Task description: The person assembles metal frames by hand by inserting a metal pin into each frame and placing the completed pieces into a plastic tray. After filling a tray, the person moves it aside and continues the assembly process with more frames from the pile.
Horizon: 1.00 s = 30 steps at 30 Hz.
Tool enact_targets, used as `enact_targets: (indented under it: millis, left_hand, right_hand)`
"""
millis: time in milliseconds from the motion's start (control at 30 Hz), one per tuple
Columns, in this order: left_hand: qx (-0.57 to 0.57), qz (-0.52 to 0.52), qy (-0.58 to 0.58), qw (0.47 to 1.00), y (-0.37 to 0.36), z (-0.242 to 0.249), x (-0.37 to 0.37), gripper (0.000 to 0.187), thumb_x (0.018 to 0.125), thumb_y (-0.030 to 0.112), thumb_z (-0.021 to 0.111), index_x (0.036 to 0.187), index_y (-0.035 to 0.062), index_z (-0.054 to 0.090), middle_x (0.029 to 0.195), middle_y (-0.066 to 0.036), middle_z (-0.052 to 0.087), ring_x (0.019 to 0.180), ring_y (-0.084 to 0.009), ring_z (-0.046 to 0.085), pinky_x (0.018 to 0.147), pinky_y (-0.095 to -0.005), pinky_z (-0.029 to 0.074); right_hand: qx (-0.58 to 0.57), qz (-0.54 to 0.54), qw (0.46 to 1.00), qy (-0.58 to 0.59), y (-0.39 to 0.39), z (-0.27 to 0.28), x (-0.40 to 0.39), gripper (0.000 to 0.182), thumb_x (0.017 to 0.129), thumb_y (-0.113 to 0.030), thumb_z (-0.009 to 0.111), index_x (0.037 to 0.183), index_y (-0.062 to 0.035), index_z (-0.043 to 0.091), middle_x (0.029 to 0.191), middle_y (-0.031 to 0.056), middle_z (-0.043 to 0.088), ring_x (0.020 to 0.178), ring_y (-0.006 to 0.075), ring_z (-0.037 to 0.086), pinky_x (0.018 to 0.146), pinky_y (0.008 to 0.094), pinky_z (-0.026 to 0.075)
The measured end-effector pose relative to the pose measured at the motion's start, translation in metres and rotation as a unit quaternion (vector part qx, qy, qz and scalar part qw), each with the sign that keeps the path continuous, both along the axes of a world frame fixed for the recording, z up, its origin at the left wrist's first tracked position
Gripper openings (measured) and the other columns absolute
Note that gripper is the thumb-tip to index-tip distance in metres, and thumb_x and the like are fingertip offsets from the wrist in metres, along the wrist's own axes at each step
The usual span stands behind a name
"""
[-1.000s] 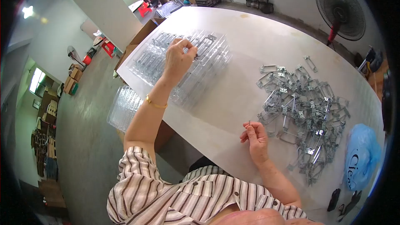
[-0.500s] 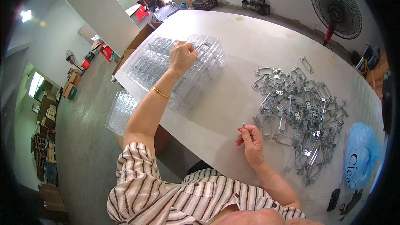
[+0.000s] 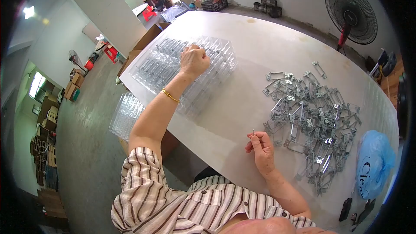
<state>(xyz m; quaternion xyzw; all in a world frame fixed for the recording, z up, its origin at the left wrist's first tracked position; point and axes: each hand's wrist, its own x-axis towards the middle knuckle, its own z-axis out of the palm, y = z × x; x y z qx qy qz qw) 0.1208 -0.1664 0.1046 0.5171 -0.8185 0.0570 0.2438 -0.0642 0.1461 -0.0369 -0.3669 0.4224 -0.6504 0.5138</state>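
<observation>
My left hand [image 3: 195, 62], with a gold bracelet on its wrist, is over the stacked clear plastic trays [image 3: 151, 67] on the left part of the table. Its fingers are curled together, and whatever they grip, if anything, is hidden. Small metal parts lie in rows in the top tray. Near the table's front edge, my right hand [image 3: 261, 149] pinches a small metal pin [image 3: 253, 131] upright between thumb and fingers. To the right of that hand spreads a loose pile of metal brackets [image 3: 310, 123].
A blue plastic bag [image 3: 373, 164] and small black items [image 3: 346, 209] lie at the right of the white table [image 3: 268, 34]. Another clear tray [image 3: 125, 115] sits lower, beside the table's left edge. A black fan [image 3: 350, 15] stands beyond the far right edge.
My left hand has shifted slightly to the right over the top tray, its fingers still curled. My right hand holds the pin in nearly the same place.
</observation>
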Motion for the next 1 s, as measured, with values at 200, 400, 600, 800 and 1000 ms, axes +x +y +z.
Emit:
enact_targets:
  millis: [200,400,600,800,1000]
  left_hand:
    - [0.014,0.005,-0.038,0.999,0.001,0.001,-0.003,0.021,0.080,0.019,0.064,0.081,0.0026,0.077,0.110,-0.016,0.070,0.109,-0.0342,0.061,0.098,-0.0468,0.045]
    - [-0.021,-0.003,-0.057,0.998,-0.004,-0.003,-0.002,0.024,0.080,0.022,0.064,0.074,0.0003,0.074,0.099,-0.018,0.073,0.096,-0.0362,0.065,0.094,-0.0463,0.047]
    - [-0.035,0.000,-0.069,0.997,0.005,0.003,-0.005,0.026,0.080,0.021,0.062,0.072,-0.0016,0.073,0.089,-0.019,0.073,0.087,-0.0366,0.067,0.093,-0.0476,0.047]
    - [-0.091,-0.030,0.000,0.995,0.019,0.020,0.010,0.020,0.083,0.018,0.064,0.080,0.0012,0.075,0.091,-0.016,0.073,0.089,-0.0342,0.068,0.093,-0.0474,0.047]
    - [-0.162,-0.015,0.073,0.984,0.031,0.038,0.063,0.013,0.085,0.014,0.067,0.086,0.0039,0.074,0.094,-0.013,0.073,0.092,-0.0319,0.069,0.089,-0.0431,0.049]
  right_hand:
    - [0.005,0.006,1.000,0.001,0.000,-0.002,-0.001,0.011,0.105,-0.015,0.055,0.107,-0.0054,0.059,0.100,0.0038,0.065,0.075,0.0099,0.062,0.064,0.0257,0.052]
    - [0.009,0.008,1.000,0.003,0.000,-0.001,-0.002,0.011,0.105,-0.016,0.055,0.107,-0.0051,0.059,0.098,0.0034,0.065,0.075,0.0100,0.062,0.064,0.0255,0.052]
    - [0.007,0.002,1.000,0.005,0.000,0.003,0.000,0.011,0.105,-0.015,0.055,0.107,-0.0051,0.060,0.094,0.0027,0.064,0.074,0.0097,0.062,0.064,0.0252,0.052]
    - [0.008,0.005,1.000,0.010,0.001,0.000,-0.001,0.012,0.106,-0.016,0.054,0.109,-0.0054,0.060,0.096,0.0027,0.064,0.073,0.0096,0.061,0.064,0.0257,0.052]
    - [0.025,0.001,0.999,0.020,0.002,-0.001,-0.001,0.013,0.106,-0.017,0.053,0.109,-0.0060,0.059,0.105,0.0041,0.065,0.073,0.0099,0.061,0.065,0.0265,0.052]
